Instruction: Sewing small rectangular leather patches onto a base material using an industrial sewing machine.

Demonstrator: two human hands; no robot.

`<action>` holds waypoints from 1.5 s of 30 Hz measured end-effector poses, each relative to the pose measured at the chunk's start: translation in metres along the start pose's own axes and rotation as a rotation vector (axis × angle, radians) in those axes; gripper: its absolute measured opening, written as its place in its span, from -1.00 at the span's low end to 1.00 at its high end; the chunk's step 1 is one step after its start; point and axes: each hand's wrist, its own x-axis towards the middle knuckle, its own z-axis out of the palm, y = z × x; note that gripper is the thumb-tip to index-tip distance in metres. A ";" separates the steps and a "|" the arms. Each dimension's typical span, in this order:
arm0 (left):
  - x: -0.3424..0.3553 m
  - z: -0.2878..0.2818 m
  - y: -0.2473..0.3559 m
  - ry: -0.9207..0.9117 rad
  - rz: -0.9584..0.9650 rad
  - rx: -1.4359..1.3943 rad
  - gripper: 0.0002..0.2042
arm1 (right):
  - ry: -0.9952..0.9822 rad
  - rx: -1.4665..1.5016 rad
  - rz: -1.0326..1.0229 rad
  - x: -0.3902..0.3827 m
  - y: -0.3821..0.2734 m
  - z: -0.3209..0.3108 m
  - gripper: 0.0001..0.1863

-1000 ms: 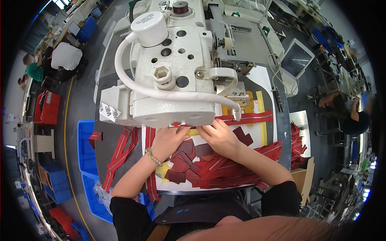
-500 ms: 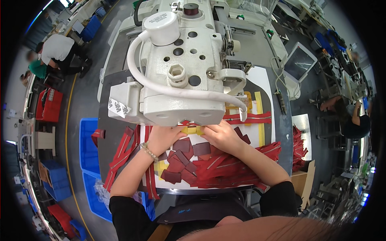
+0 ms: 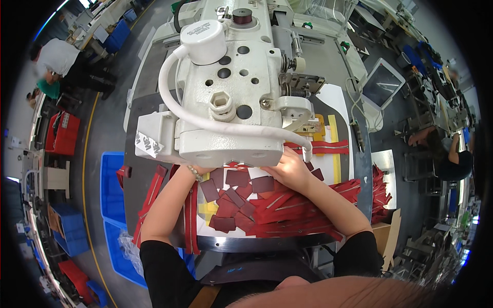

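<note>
The white sewing machine head [image 3: 231, 138] overhangs my work. My left hand [image 3: 202, 170] reaches beneath its left part, fingers hidden. My right hand [image 3: 287, 170] is at its lower right edge beside a red zipper [image 3: 333, 147], fingers curled; what they hold, if anything, is hidden. Several maroon square patches [image 3: 237, 178] lie scattered between my forearms. A heap of red zippers [image 3: 287, 218] lies under and beside my right forearm, and more zipper strips [image 3: 153, 192] lie left of my left forearm.
Blue bins [image 3: 113, 205] stand left of the machine table [image 3: 365, 205]. A tablet screen [image 3: 382, 82] is at the back right, above more zippers [image 3: 380, 190] on a side board. A co-worker [image 3: 61, 64] bends at a bench on the left; another person [image 3: 452, 159] sits at the right.
My left hand has moved left and farther under the machine head, now mostly hidden. My right hand has shifted slightly. The co-worker at left has bent over farther.
</note>
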 end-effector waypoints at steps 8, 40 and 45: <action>-0.001 0.004 0.009 -0.008 -0.032 -0.037 -0.50 | -0.001 -0.001 -0.028 0.000 0.008 -0.004 -0.81; -0.037 0.010 0.042 0.018 -0.138 -0.096 -0.55 | -0.210 -0.300 0.261 0.038 0.025 -0.028 -0.55; -0.038 0.009 0.037 0.177 -0.011 0.113 -0.71 | -0.245 0.109 0.323 0.022 0.009 -0.047 -0.64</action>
